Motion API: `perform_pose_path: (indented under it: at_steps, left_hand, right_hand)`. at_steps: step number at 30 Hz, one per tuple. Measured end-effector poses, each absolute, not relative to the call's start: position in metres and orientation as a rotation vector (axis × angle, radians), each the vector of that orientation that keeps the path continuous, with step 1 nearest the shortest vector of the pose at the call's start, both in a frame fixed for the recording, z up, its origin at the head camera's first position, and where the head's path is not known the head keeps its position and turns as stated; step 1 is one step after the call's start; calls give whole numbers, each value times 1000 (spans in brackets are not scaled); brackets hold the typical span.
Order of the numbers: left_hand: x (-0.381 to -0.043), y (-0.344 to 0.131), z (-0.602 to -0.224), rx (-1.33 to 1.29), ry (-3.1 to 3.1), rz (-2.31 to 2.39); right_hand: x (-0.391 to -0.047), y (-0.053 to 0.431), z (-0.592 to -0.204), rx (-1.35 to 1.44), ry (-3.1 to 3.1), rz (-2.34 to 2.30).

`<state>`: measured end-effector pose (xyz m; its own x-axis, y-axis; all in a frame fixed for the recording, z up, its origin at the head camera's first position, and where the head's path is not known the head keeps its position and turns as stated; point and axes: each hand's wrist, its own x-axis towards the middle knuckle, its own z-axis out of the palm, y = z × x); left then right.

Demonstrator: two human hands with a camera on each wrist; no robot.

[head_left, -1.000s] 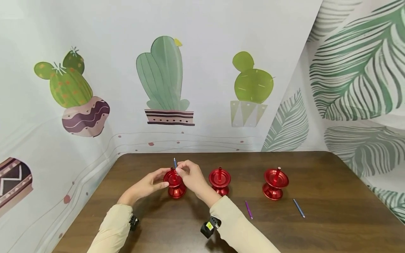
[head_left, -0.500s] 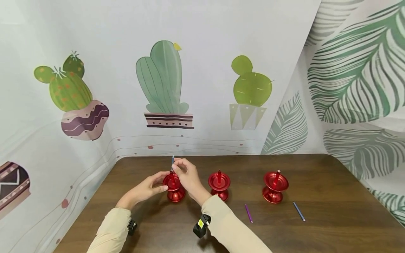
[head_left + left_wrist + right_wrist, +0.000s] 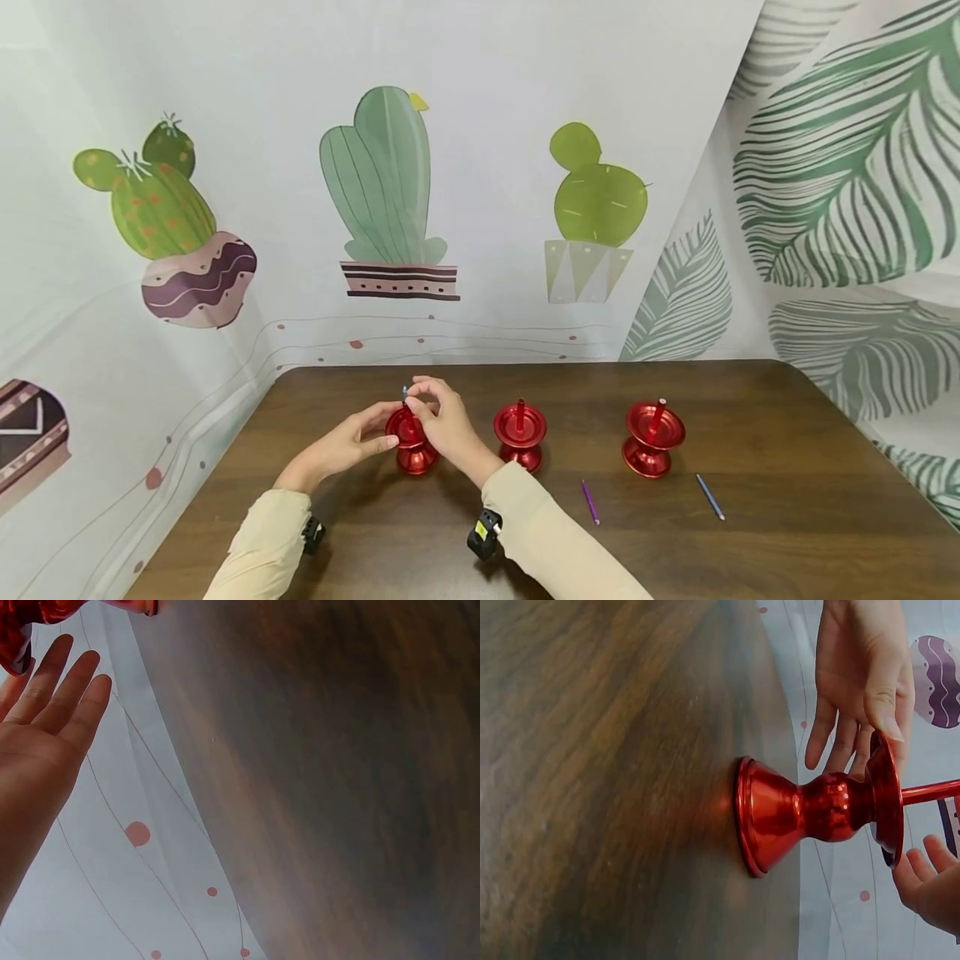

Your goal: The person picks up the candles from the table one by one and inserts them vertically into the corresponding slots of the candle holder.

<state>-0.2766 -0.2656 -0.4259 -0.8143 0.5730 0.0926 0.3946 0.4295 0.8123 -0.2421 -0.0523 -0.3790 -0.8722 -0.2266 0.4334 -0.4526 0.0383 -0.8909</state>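
Observation:
A red metal candle holder (image 3: 417, 461) stands upright at the left of the table. My left hand (image 3: 348, 440) holds its dish by the rim; in the right wrist view the thumb presses the rim while the other fingers extend below it. Above the holder's red tube (image 3: 930, 791), my right hand (image 3: 448, 421) pinches a thin blue candle (image 3: 406, 392). Only the candle's top shows; whether its lower end sits inside the tube is hidden. In the left wrist view, several fingers of my left hand (image 3: 45, 742) look fairly straight beneath the red holder.
Two matching red holders stand at the middle (image 3: 521, 427) and right (image 3: 654, 437) of the brown table (image 3: 795, 492). A thin purple candle (image 3: 590, 502) and another blue candle (image 3: 710, 497) lie in front of them. A printed cloth (image 3: 495, 167) hangs behind.
The blue candle has come down and slightly left toward the tube, and less of it shows. My right hand has shifted a little left with it. My left hand has stayed at the rim.

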Motion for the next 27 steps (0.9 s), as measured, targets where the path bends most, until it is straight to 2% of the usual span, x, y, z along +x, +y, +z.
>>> perform_pose_path:
  at_steps: [6, 13, 27]
  left_hand:
    - [-277, -266, -425, 874, 2481, 1336]
    - [-276, -264, -425, 874, 2488, 1331]
    - [-271, -264, -423, 865, 2526, 1294]
  right_hand:
    - [-245, -50, -378, 750, -2123, 1954]
    - [-267, -58, -402, 708, -2119, 1921]
    - [-262, -50, -409, 748, -2283, 1735]
